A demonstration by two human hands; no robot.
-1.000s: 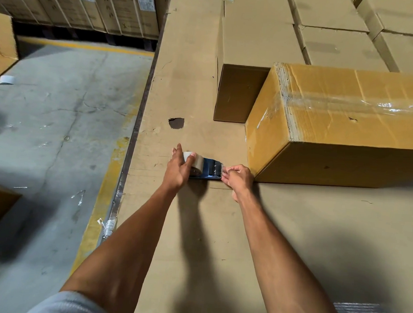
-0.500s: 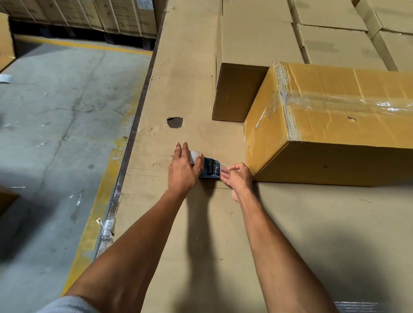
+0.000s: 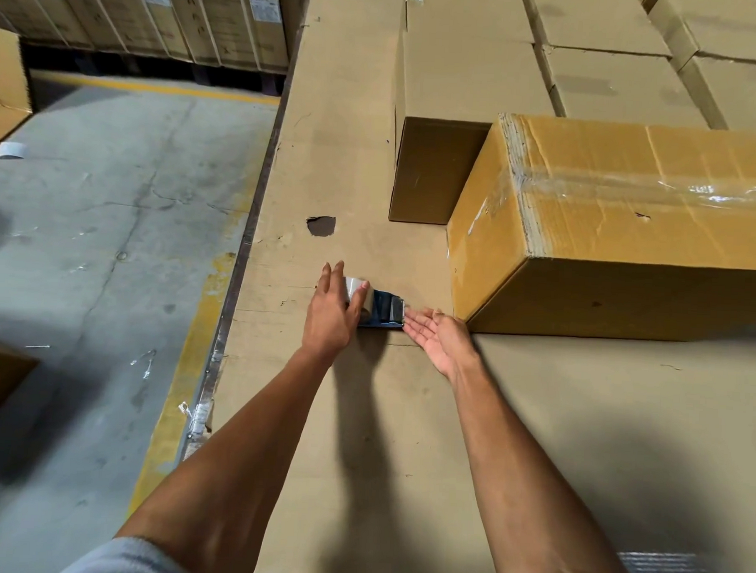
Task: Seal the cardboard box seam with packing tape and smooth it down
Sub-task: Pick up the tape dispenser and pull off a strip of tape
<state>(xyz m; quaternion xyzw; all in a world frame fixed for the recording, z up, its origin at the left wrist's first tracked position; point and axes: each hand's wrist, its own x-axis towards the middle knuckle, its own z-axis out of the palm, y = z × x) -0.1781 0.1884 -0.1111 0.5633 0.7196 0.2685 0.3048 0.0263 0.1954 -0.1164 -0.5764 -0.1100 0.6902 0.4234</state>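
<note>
White labels sit on the stacked cartons (image 3: 163,12) along the upper left of the frame, but the print is too small to read. No brand shows on anything else.

Below them, grey cracked concrete floor (image 3: 87,252) with a worn yellow line (image 3: 186,364) running down beside the metal edge of a wide work surface (image 3: 359,480) covered in flat brown cardboard. There's a torn dark hole (image 3: 321,225) in that cardboard, just above the hands. Plain boxes (image 3: 615,75) pack the upper right.

The yellow-brown cardboard box (image 3: 609,218) lies at centre right, its top seam already carrying a shiny, wrinkled strip of clear tape (image 3: 675,191) that wraps down over the near left end.

Now the tape dispenser (image 3: 384,310), blue-bodied with a pale roll, lies on the surface at centre frame, just left of the box's lower corner. The left hand (image 3: 329,314) is draped over the roll, fingers loosely curled around it. The right hand (image 3: 439,336) is wide open, palm up, fingertips at the dispenser's cutter end; whether they actually touch it, I can't quite tell. It grips nothing.
</note>
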